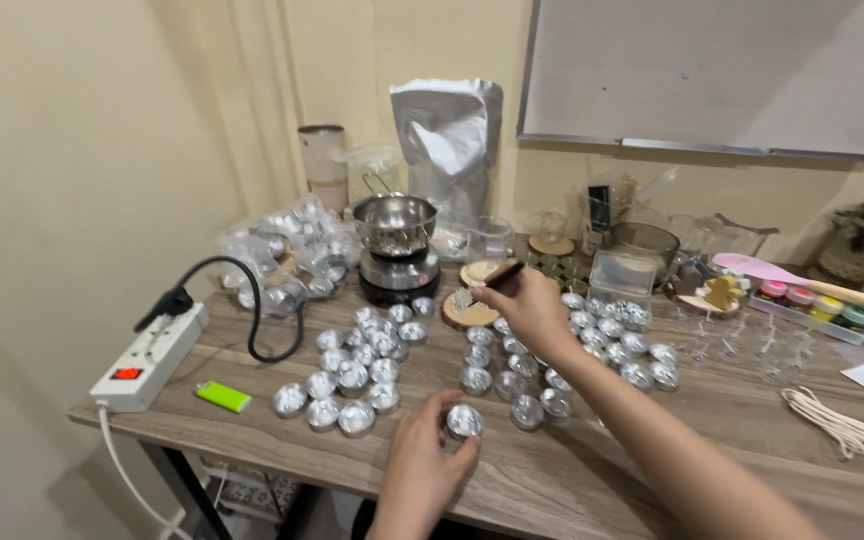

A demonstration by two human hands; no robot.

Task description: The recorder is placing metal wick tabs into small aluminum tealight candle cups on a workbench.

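Observation:
My left hand (420, 462) grips a small round aluminium tealight cup (464, 421) near the front edge of the wooden table (572, 490). My right hand (532, 305) reaches further back and pinches a thin dark stick (500, 275) over a round wooden slice (467, 312) that carries small wick pieces. Several more empty silver cups lie in two clusters: one to the left (357, 365) of my left hand, one under and around my right forearm (552, 375).
A steel pot (395, 222) sits on a small black hot plate (397, 280) at the back. A white power strip (150, 357) and green lighter (223, 397) lie left. A coil of wick cord (832, 420), pink spatula (762, 270), colour jars (812, 300) and silver pouch (447, 140) stand right and behind.

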